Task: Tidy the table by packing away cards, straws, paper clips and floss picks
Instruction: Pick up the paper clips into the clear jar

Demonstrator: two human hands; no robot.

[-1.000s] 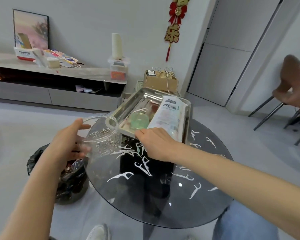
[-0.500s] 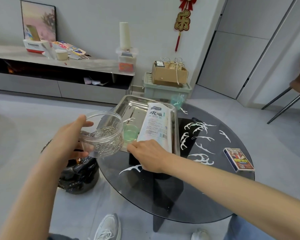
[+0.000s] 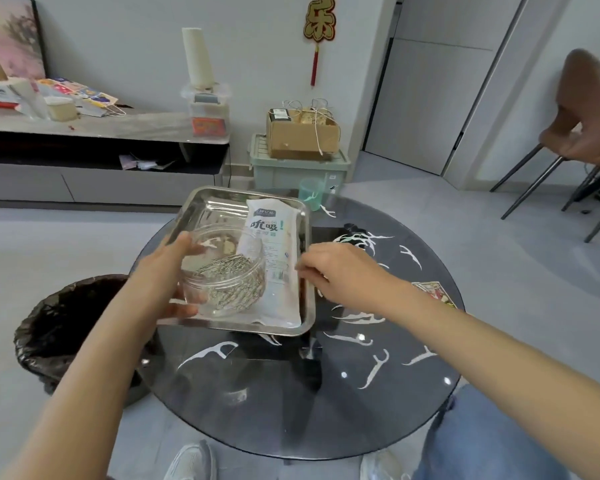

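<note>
My left hand (image 3: 168, 271) grips a clear plastic jar (image 3: 222, 268) full of paper clips, held over the left half of a steel tray (image 3: 236, 327). A white straw packet (image 3: 271, 268) lies along the tray's right side. My right hand (image 3: 336, 271) hovers at the tray's right rim with fingers loosely curled, holding nothing that I can see. Several white floss picks (image 3: 374, 370) lie scattered on the dark glass round table (image 3: 291, 410). A card box (image 3: 433, 292) lies right of my right wrist, partly hidden. A green cup (image 3: 310, 195) stands at the table's far edge.
A black-lined waste bin (image 3: 66, 327) stands on the floor left of the table. Behind are a green storage box (image 3: 298, 171) with a cardboard carton, a low TV shelf (image 3: 101, 133) and a brown chair (image 3: 586, 126) at right.
My left hand has carried the jar rightward from beside the tray to over it. My right hand has shifted from the tray's near edge to its right rim.
</note>
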